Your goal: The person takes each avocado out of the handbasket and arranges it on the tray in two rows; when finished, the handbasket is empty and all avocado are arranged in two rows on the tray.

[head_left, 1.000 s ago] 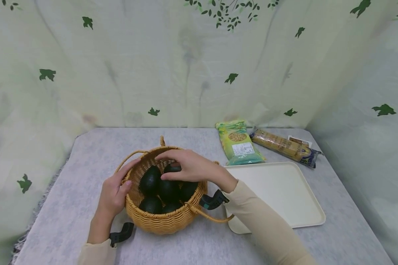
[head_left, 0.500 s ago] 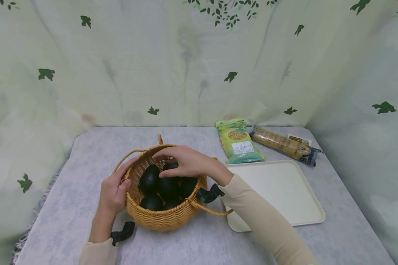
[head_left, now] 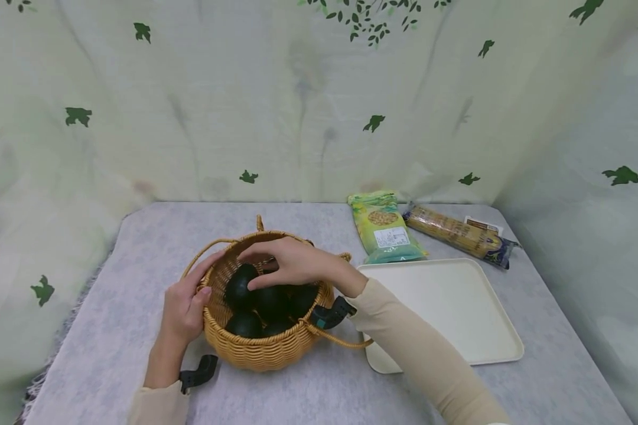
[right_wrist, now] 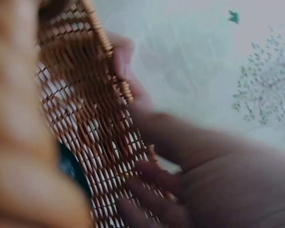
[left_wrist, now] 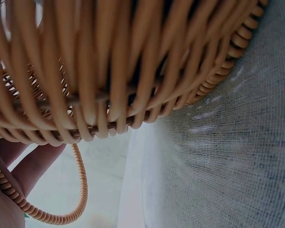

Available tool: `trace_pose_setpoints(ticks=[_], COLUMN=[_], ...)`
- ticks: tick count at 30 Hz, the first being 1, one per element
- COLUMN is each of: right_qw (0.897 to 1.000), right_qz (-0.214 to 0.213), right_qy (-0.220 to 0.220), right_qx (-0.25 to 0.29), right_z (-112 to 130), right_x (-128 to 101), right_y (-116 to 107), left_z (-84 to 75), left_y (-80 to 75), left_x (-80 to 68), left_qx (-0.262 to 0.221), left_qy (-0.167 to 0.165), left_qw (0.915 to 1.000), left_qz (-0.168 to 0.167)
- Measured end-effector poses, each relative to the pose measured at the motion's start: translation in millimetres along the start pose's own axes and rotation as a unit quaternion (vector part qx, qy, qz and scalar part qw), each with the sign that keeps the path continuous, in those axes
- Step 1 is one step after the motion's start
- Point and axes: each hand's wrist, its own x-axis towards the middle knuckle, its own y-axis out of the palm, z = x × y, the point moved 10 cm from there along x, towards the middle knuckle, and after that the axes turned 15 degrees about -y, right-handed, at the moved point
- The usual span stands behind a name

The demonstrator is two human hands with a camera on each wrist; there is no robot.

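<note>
Two hands work at one wicker basket (head_left: 260, 345), which stands on the grey cloth-covered desk (head_left: 111, 330) toward its near-left part, well in from the left edge. Just right of the basket, a cream tray (head_left: 457, 319) lies flat and bare, its near-left corner tucked under the basket's fallen loop handle (head_left: 345, 342), close enough to take whatever comes out. Behind the tray, by the far-right corner of the desk, lie a green snack packet (head_left: 384, 227) with a white printed label, too small to read, and a long brown biscuit packet (head_left: 457, 234) whose writing is likewise illegible. Inside the basket sit several dark green avocados (head_left: 244, 323), heaped together against the weave. The left hand (head_left: 183, 307) is curled over the basket's left rim, thumb inside and fingers on the outer wall, which looks like steadying it so it does not slide; the left wrist view shows only the weave up close and the cloth. The right hand (head_left: 292, 265) reaches down from above, fingers bent around the topmost avocado (head_left: 240, 286), thumb (head_left: 260, 281) pressed on its side, apparently closing a grasp.
</note>
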Motion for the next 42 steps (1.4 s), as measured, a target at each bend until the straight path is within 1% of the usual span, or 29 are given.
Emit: trace_pose_setpoints(ticks=[4,6,10,16,26,35,42], right_qw=[0.999,0.998,0.995,0.991,0.987,0.985,0.988], right_qz=[0.022,0.034,0.056,0.078,0.102,0.116,0.114], right_qy=[0.018,0.021,0.028,0.033,0.043,0.029,0.027], right_qx=[-0.029,-0.046,-0.080,-0.107,-0.119,-0.122,-0.104], right_z=[-6,-7,-9,-9,-10,-7,-7], right_x=[-1,-1,-2,-3,-3,-1,-3], right_y=[5,7,10,12,17,22,23], left_z=[-0.7,-1.7,-3.0,-4.5,-4.3,-3.2,-5.9], left_y=[-0.1,-1.5,-1.3,0.7,-0.5,-1.9,-3.9], left_x=[0.6,0.0,-1.5,-1.9,-1.1,-2.0,-1.4], left_qx=[-0.003,-0.007,-0.016,-0.025,-0.019,-0.023,-0.021], left_qy=[0.005,0.008,0.010,0.013,0.013,0.003,0.014], left_qw=[1.0000,0.9999,0.9998,0.9996,0.9997,0.9997,0.9996], left_qz=[-0.002,-0.007,-0.005,-0.004,-0.003,-0.007,-0.016])
